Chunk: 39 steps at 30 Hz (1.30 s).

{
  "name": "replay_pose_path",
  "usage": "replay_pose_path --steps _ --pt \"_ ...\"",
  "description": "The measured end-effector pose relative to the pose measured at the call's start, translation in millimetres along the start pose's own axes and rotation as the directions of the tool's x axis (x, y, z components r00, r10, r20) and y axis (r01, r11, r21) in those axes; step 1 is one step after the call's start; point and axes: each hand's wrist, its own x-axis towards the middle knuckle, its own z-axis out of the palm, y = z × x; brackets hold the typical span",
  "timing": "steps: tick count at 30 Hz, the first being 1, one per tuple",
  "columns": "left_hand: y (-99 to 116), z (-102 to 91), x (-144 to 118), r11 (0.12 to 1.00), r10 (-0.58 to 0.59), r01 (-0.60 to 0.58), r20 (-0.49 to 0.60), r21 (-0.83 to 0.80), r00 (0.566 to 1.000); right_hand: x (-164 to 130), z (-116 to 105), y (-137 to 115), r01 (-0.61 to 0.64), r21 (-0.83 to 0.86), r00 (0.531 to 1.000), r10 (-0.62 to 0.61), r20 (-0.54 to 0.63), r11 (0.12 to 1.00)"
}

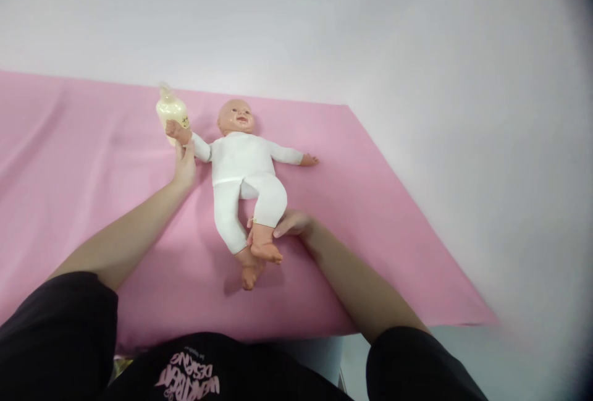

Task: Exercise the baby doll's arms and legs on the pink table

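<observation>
A baby doll (241, 163) in white clothes lies on its back on a pink cloth (370, 215), head pointing away from me. My left hand (184, 165) grips the doll's raised arm near its wrist, just below a cream-coloured bottle (172, 113) that stands by the doll's hand. My right hand (290, 224) holds the doll's lower leg at the ankle, with that foot crossed over the other one.
The pink cloth covers a table that ends at the right in a slanted edge (417, 203) and at the front near my body. A pale wall (324, 24) rises behind it. My black shirt (194, 370) fills the bottom of the view.
</observation>
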Motion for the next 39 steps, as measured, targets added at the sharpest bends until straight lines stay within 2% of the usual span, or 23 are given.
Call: replay_pose_path --steps 3,4,8,11,14,17,20,23,26,31,36,37,39 --pt "5.4 3.8 -2.3 0.998 -0.027 0.019 -0.12 -0.063 0.992 -0.6 -1.8 3.0 0.0 0.01 1.0 0.0 -0.018 1.0" --pt "7.7 5.6 -3.5 0.998 -0.011 0.004 -0.118 -0.057 0.993 -0.9 -2.4 4.6 0.004 0.018 0.999 -0.004 -0.034 1.0" --pt "13.4 11.9 -7.8 0.997 0.079 -0.078 -0.065 0.015 0.995 -1.7 -3.9 10.3 0.041 0.049 0.989 -0.034 -0.142 0.998" --pt "14.1 14.4 -10.6 0.994 0.096 -0.096 0.004 0.051 0.995 -1.1 -2.7 10.3 0.072 0.053 0.974 -0.059 -0.221 0.996" --pt "17.9 15.6 -13.9 0.977 0.144 -0.152 0.061 0.148 0.988 0.6 -0.9 7.6 0.146 0.061 0.951 -0.123 -0.283 0.987" --pt "29.1 16.5 -18.3 0.919 0.247 -0.28 0.151 0.276 0.957 2.2 -1.6 6.7 0.262 0.039 0.896 -0.227 -0.383 0.964" --pt "43.3 17.9 -23.2 0.855 0.268 -0.372 0.305 0.362 0.914 2.9 -5.3 8.2 0.344 -0.007 0.813 -0.302 -0.498 0.939" --pt "51.5 18.8 -26.3 0.802 0.263 -0.441 0.425 0.403 0.866 3.6 -9.6 9.2 0.389 -0.014 0.734 -0.319 -0.6 0.921" --pt "51.5 18.6 -26.5 0.762 0.285 -0.495 0.469 0.418 0.836 4.7 -12.1 8.6 0.408 0.019 0.691 -0.295 -0.659 0.913" --pt "49.0 18.7 -25.9 0.744 0.314 -0.526 0.479 0.412 0.82 5.8 -12.1 7.5 0.408 0.037 0.691 -0.282 -0.666 0.912" --pt "53.0 20.2 -27.1 0.791 0.273 -0.459 0.439 0.404 0.856 4.9 -10.3 8.1 0.405 0.02 0.682 -0.287 -0.672 0.914" --pt "53.6 20.2 -27.2 0.803 0.265 -0.44 0.421 0.401 0.867 4.5 -9.9 8.3 0.405 0.019 0.689 -0.292 -0.663 0.914" --pt "53.5 19.7 -27.0 0.823 0.259 -0.41 0.383 0.393 0.887 3.8 -8.5 8.3 0.39 0.007 0.734 -0.306 -0.606 0.921"
